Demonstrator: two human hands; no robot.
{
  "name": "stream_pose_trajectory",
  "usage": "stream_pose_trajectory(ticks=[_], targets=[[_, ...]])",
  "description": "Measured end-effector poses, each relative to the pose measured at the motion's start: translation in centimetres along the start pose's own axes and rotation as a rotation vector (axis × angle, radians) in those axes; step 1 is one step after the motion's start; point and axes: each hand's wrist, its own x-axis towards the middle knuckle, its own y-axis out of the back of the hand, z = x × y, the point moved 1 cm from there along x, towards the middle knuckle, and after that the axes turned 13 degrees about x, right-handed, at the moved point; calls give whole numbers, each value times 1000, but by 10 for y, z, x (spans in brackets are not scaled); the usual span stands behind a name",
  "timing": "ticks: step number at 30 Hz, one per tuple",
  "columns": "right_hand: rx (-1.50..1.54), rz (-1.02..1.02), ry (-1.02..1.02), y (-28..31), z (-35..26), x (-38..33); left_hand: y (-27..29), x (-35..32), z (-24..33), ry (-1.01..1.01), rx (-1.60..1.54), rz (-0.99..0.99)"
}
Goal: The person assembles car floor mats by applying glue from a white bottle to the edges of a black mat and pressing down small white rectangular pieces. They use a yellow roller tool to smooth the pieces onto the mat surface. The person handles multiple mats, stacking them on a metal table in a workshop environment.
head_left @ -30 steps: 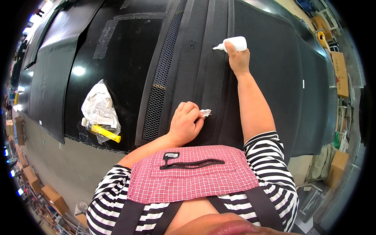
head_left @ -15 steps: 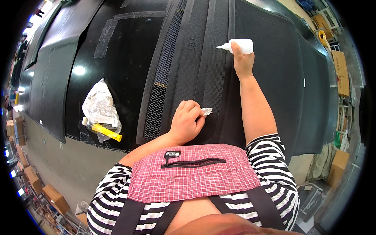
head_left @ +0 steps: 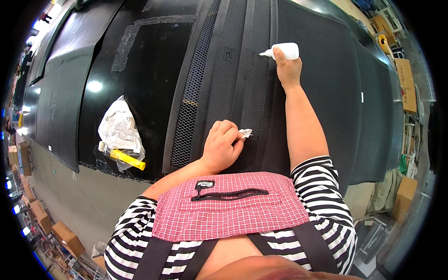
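My right hand (head_left: 288, 70) is wrapped round a white squeeze bottle (head_left: 290, 50), tipped on its side so its narrow nozzle points left. Below that nozzle lies a black textured mat (head_left: 249, 88) with long raised seams and a honeycomb mesh strip (head_left: 189, 126) along its left part. Nearer to me, my left hand (head_left: 222, 145) pinches a crumpled white tissue (head_left: 245, 133) just over the mat; its fingers are closed. Whether the tissue touches the mat I cannot tell.
On the shiny black tabletop (head_left: 154, 60) at left lies a clear plastic bag (head_left: 120, 128) with a yellow tube (head_left: 128, 159) by its lower end. Black sheets (head_left: 60, 88) cover the far left. Cardboard boxes (head_left: 405, 84) stand along the right side.
My right hand and the bottle have shifted slightly away from me. My left hand with the tissue stays in nearly the same place.
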Motion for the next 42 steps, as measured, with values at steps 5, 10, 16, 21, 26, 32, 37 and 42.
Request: stream_pose_trajectory(ticks=[5, 10, 16, 21, 26, 32, 37, 42], targets=[[52, -20, -43, 4, -11, -9, 0, 0, 0, -3, -9, 12], [101, -80, -47, 10, -18, -18, 1, 1, 1, -10, -7, 18], [242, -82, -57, 11, -20, -19, 0, 1, 1, -22, -4, 25], [234, -128, -103, 7, -16, -21, 0, 2, 2, -18, -3, 18], [119, -114, -72, 7, -20, -20, 0, 1, 3, -12, 0, 20], [211, -49, -55, 9, -17, -18, 1, 3, 4, -12, 1, 16], [234, 49, -103, -2, -20, -13, 0, 3, 3, -21, 12, 8], [104, 20, -97, -10, -13, -6, 0, 1, 3, -26, 14, 17]])
